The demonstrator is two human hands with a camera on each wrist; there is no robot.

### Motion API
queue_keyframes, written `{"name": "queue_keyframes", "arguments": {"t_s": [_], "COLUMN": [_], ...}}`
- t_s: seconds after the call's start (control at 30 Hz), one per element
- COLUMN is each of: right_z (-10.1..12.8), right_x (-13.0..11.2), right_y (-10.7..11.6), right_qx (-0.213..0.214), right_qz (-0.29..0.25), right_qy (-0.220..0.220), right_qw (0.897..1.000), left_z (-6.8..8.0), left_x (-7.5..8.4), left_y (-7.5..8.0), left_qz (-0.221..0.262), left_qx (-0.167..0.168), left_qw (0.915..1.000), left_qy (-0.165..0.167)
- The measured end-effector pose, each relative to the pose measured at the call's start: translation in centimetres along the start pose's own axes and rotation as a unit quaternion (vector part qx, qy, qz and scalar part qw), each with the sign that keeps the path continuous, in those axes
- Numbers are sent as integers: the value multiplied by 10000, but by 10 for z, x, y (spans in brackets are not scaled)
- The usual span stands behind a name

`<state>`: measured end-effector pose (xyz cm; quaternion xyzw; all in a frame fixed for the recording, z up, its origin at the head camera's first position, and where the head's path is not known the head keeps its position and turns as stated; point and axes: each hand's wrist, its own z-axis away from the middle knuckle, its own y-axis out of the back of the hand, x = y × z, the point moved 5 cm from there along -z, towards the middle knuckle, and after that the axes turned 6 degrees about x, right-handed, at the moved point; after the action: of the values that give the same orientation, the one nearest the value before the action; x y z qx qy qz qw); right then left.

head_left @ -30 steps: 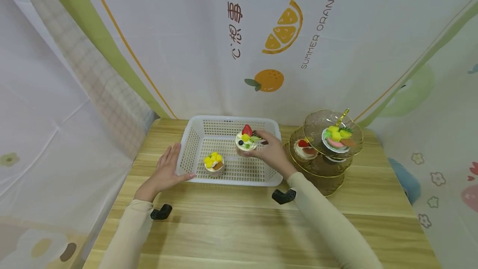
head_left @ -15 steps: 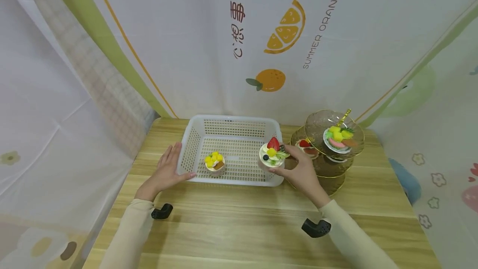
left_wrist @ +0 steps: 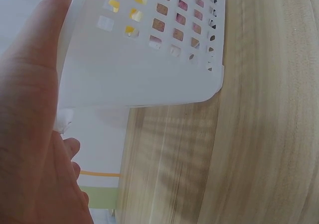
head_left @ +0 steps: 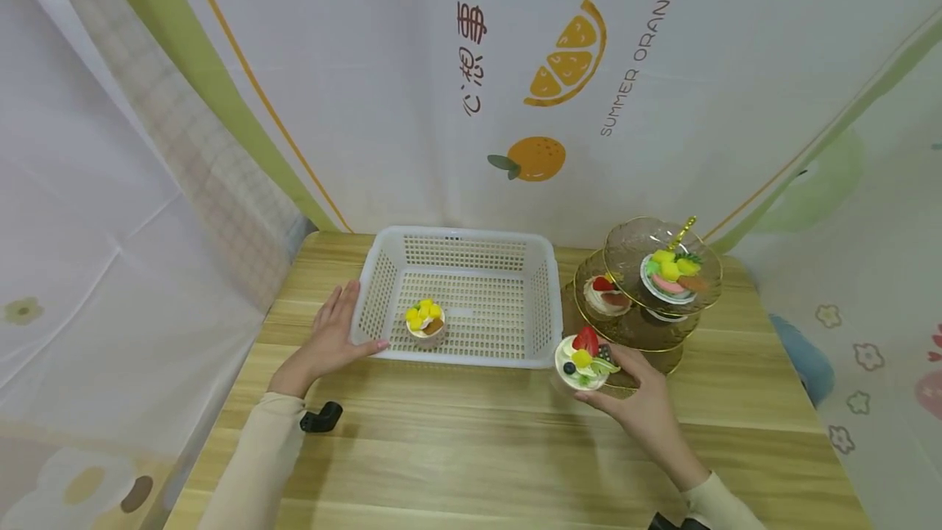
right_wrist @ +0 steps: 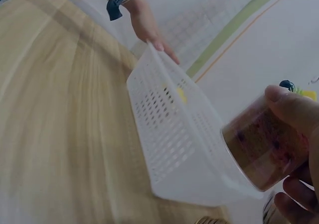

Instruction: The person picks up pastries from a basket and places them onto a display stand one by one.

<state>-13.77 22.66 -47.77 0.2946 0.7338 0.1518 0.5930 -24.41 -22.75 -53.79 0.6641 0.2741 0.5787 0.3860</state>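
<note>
From my remote seat I see a white basket (head_left: 471,301) on the wooden surface (head_left: 456,448), its perforated walls standing between the two hands, with one small cup of yellow fruit (head_left: 424,322) sitting inside it toward the left. To the right of the basket stands a tiered glass stand (head_left: 648,301) with gold rims; its top plate carries a fruit tart (head_left: 668,272), and a strawberry dessert (head_left: 605,294) sits on the tier below. A fabric backdrop (head_left: 559,88) printed with oranges and lettering hangs behind everything. My left hand (head_left: 329,339) lies flat on the surface against the basket's left wall, fingers (left_wrist: 42,55) straight and pressed to the plastic, gripping nothing. My right hand (head_left: 639,399) holds a dessert cup (head_left: 584,362) just outside the basket's near right corner, right in front of the stand's bottom tier; the fingers (right_wrist: 295,107) and thumb curl round the cup's side. The cup is clear, showing brownish and reddish layers in the right wrist view, and it is topped with white cream, a strawberry, a yellow piece, a blueberry and green bits. Whether its base touches the surface I cannot tell.
</note>
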Motion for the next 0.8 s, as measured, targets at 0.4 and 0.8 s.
{"name": "queue_keyframes", "arguments": {"t_s": [0.4,0.8], "right_z": [12,-3], "right_x": [54,84], "right_y": [-2,-10], "right_qx": [36,-99], "right_qz": [366,607], "right_qy": [-505,-502], "right_qw": [9980,9968], "left_z": [1,1], "left_x": [1,2], "left_y": [2,2], "left_qz": [41,35], "left_qx": [11,-48], "left_qw": [10000,10000], "left_qy": [-19,70]}}
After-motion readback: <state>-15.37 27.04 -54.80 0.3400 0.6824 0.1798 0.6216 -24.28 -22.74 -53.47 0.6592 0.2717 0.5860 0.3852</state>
